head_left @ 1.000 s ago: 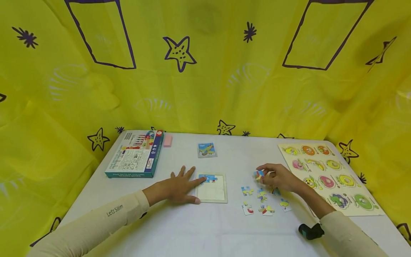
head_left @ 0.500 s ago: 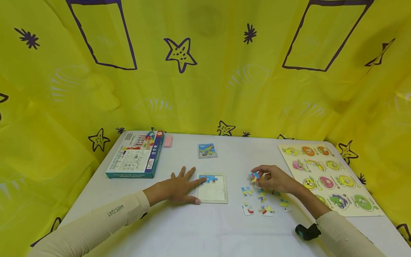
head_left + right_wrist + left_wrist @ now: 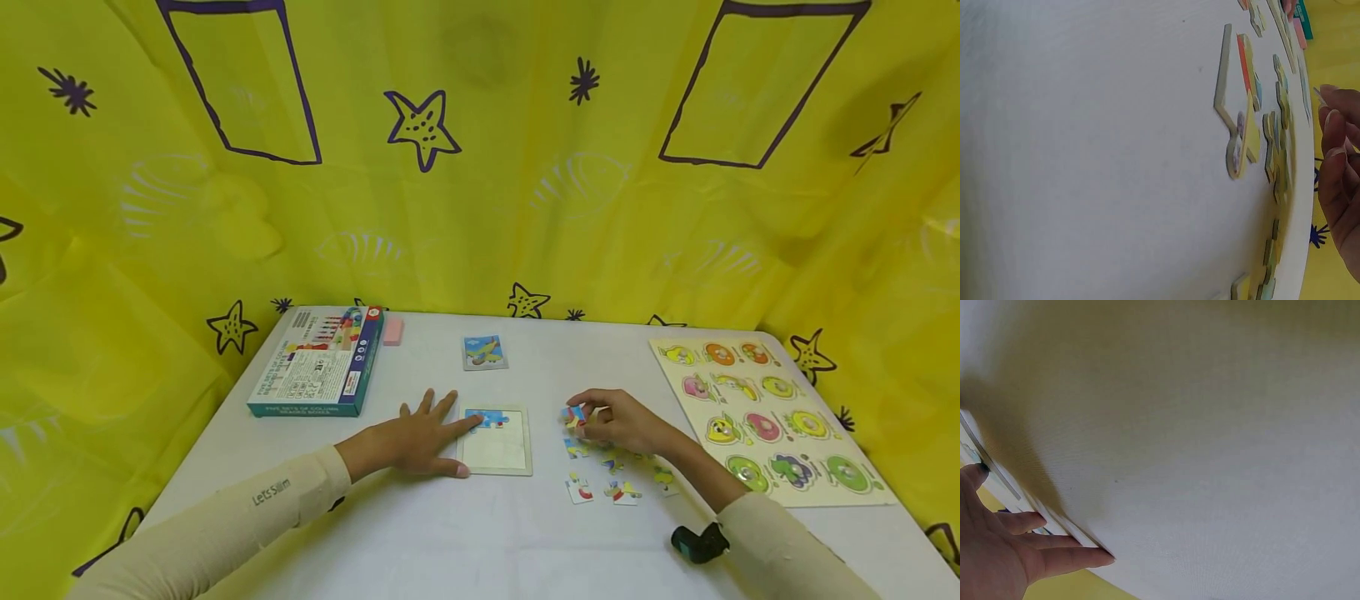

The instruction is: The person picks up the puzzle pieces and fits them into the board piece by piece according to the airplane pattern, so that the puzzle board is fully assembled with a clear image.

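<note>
My right hand [image 3: 618, 421] pinches a blue, red and yellow jigsaw piece [image 3: 572, 415] between thumb and fingers, raised above the table. Beneath and around it lie several loose jigsaw pieces [image 3: 622, 492]; the hand partly hides some of them. In the right wrist view the fingers [image 3: 1335, 134] show at the right edge, beyond loose pieces. My left hand [image 3: 420, 437] lies with fingers spread at the left side of a square puzzle tray [image 3: 528, 446]. Its index finger rests on joined blue pieces [image 3: 492, 418] along the tray's top. In the left wrist view those fingers look straight.
A small airplane picture [image 3: 484, 352] lies behind the tray. At back left are a boxed game [image 3: 315, 362] and a pink block [image 3: 393, 330]. A fruit puzzle board [image 3: 750, 383] stands at the right. A black device [image 3: 700, 543] sits by the right sleeve.
My right hand has moved left, carrying the jigsaw piece from above the right-hand pieces toward the tray. The left hand stays in place on the tray.
</note>
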The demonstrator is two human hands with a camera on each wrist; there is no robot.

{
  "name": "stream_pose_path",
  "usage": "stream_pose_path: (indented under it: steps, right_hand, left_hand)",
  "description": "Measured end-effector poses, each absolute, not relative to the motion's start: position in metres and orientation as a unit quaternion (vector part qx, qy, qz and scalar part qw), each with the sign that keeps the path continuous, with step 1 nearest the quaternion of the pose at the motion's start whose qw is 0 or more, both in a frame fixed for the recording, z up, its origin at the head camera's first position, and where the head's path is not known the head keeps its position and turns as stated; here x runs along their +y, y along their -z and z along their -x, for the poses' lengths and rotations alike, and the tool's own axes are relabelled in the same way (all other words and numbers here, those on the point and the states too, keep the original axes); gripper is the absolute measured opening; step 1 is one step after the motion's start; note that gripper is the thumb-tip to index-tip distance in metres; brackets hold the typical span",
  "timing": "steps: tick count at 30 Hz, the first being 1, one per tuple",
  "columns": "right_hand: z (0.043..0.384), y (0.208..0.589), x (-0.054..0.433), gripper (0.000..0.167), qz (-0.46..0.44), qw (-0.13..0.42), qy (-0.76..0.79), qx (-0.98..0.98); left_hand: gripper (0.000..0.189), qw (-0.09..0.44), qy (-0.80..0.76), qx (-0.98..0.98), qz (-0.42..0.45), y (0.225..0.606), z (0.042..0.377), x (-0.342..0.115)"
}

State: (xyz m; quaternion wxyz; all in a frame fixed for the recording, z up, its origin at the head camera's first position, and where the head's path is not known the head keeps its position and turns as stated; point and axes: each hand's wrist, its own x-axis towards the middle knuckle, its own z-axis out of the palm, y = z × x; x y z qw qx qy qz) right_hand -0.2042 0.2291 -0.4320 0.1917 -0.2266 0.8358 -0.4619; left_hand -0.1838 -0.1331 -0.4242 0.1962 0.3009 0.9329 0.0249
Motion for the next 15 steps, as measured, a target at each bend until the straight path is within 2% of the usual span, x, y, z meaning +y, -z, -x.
stream_pose_path:
  steps: [15]
  right_hand:
    - [0.207, 0.433, 0.198, 0.04, 0.245, 0.192, 0.458, 0.833]
  left_hand:
    - [0.084, 0.193, -0.031, 0.932, -0.305, 0.425, 0.183, -0.133]
